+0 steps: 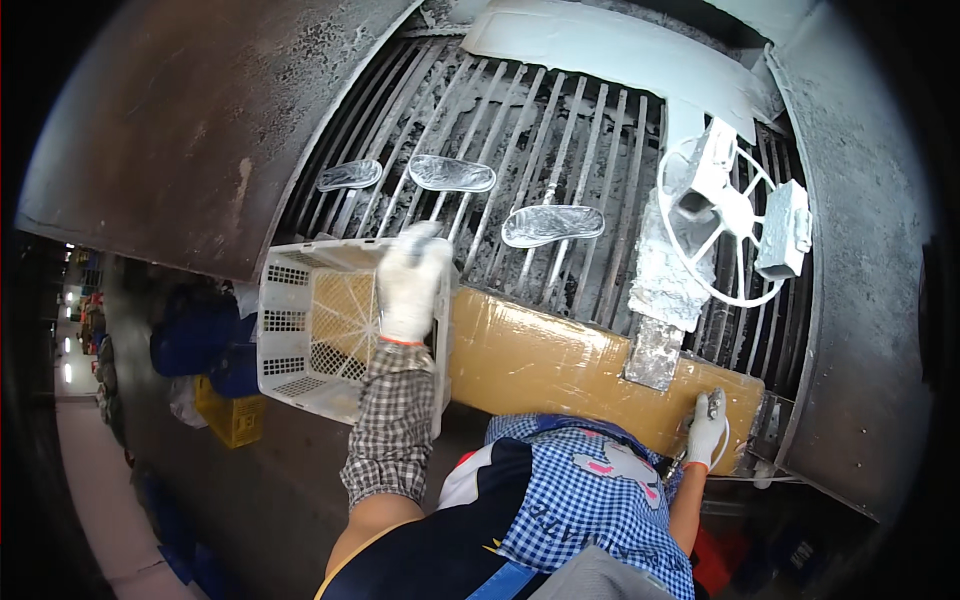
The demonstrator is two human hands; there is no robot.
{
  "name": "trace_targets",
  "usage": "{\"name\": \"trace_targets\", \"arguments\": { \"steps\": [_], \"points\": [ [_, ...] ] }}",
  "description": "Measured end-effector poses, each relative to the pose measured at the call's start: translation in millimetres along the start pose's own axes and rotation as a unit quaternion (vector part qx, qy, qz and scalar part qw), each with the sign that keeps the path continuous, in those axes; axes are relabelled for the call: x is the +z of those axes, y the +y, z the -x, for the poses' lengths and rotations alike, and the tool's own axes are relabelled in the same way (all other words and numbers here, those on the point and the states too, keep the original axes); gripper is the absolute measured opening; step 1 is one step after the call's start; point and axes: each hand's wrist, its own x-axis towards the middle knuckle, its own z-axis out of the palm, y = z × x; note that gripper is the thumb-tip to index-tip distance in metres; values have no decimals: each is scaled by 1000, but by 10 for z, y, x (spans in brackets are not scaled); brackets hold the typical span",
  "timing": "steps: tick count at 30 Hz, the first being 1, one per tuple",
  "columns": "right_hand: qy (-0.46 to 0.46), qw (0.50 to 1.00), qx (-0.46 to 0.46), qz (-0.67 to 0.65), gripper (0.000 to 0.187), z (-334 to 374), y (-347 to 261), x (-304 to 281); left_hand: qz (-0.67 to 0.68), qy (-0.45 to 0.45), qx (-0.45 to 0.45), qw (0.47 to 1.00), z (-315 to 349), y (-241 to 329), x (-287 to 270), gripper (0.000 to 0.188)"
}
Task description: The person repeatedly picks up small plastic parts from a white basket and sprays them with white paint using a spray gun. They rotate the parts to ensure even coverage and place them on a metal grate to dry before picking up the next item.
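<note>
My left hand (411, 290), in a white glove, reaches over the far rim of a white plastic basket (285, 375). Its fingers are smeared by motion, and whether they hold anything cannot be made out. Beyond it, three sole-shaped pieces with a silvery grey surface lie on metal bars: a left one (349, 175), a middle one (452, 173) and a right one (553, 226). At the lower right my gloved right hand (706, 437) is closed around a spray gun (714, 402) with a thin pale hose, above the brown cardboard (540, 350).
A white-coated spoked wheel (737, 215) carrying block-like pieces stands on the right of the bar grate (500, 110). Tall metal side walls (180, 120) enclose the grate. A yellow crate (230, 412) and blue containers (200, 330) sit on the floor at left.
</note>
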Motion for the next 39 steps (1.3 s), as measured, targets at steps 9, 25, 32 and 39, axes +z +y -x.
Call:
{"name": "trace_targets", "arguments": {
  "steps": [9,25,32,39],
  "points": [
    [-23,999,32,-13,56,49,-228,-21,-372,-42,-124,919,-248,-303,-831,97],
    [-9,997,35,-65,57,67,-290,66,-449,-179,19,875,-216,503,-968,35],
    [28,999,16,25,60,144,-364,18,-141,-116,32,983,1,1788,-546,45],
    [14,997,62,47,60,237,-737,-74,171,-188,91,963,-350,1834,644,46]
  ]
}}
